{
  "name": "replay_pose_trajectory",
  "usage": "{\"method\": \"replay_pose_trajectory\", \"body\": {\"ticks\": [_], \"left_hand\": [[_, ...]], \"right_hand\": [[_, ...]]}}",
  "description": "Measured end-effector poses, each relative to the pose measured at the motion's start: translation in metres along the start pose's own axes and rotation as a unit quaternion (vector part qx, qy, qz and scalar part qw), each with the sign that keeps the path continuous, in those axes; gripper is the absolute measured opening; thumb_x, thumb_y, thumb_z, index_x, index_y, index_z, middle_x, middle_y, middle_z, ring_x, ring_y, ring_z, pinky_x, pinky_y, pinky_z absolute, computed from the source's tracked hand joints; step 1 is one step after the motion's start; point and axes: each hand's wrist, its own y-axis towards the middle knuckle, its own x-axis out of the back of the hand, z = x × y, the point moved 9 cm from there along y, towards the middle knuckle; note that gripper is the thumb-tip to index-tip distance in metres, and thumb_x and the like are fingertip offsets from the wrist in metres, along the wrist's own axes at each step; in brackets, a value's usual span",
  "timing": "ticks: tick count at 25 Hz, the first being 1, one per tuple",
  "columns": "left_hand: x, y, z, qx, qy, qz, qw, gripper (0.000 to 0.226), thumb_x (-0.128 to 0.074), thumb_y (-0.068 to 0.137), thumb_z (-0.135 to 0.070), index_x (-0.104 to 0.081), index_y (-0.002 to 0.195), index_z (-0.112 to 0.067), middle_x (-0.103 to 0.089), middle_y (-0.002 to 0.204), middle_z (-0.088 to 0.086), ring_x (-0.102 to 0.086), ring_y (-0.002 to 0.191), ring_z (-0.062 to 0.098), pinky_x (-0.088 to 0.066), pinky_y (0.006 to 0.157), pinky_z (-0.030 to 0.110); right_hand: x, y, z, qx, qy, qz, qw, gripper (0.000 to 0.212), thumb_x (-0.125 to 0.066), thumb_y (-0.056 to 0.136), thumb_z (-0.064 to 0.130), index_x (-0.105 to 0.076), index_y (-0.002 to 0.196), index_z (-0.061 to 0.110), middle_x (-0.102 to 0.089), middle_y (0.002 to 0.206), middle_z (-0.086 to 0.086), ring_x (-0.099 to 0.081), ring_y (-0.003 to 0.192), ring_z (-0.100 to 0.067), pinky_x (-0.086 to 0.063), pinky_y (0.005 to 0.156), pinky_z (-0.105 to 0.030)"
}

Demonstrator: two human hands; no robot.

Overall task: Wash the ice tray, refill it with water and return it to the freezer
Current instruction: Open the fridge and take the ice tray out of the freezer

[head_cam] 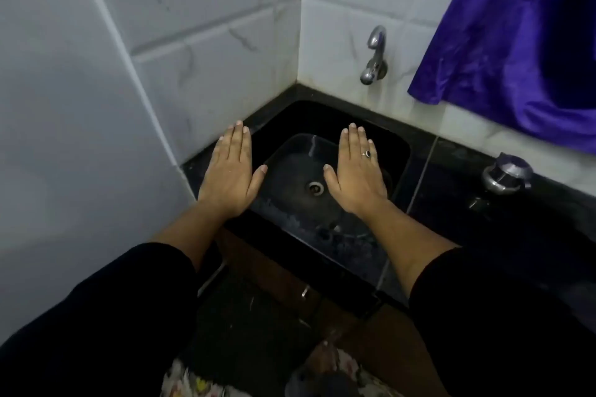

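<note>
Both my hands are stretched out flat, palms down, over a black sink (396, 145) set in a dark counter. My left hand (230, 171) hovers over the sink's left rim, fingers straight and holding nothing. Over the basin, just right of the metal drain (315, 187), is my right hand (356, 171), which wears a ring and is also flat and empty. A chrome tap (374, 55) sticks out of the white tiled wall behind the sink; no water runs from it. No ice tray is in view.
A white panel (64, 106) stands close on the left. A blue cloth (516, 42) hangs at the upper right. A metal lid with a knob (506, 174) sits on the dark counter (483, 235) to the right. Below the counter is a wooden cabinet front (290, 287).
</note>
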Motion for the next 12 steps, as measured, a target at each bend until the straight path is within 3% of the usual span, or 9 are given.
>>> {"method": "replay_pose_trajectory", "body": {"ticks": [7,12], "left_hand": [[-0.007,-0.114,0.018,0.096,-0.011,0.034,0.995,0.084,-0.023,0.106,-0.053,-0.009,0.165,0.005,-0.003,0.174,0.024,-0.002,0.163,0.035,-0.003,0.132,0.046],[-0.009,-0.193,0.021,0.194,0.004,0.055,0.980,0.080,-0.024,0.109,-0.051,-0.006,0.165,0.004,-0.002,0.174,0.023,-0.003,0.163,0.035,-0.009,0.132,0.050]], "right_hand": [[-0.029,-0.063,0.064,0.096,-0.008,0.071,0.993,0.082,-0.038,0.104,0.046,-0.008,0.163,-0.002,-0.005,0.172,-0.022,-0.002,0.160,-0.033,-0.008,0.130,-0.049],[-0.046,-0.099,0.103,0.183,0.016,0.105,0.977,0.080,-0.040,0.104,0.044,-0.011,0.163,-0.002,-0.008,0.171,-0.022,-0.005,0.160,-0.033,-0.009,0.130,-0.049]]}}
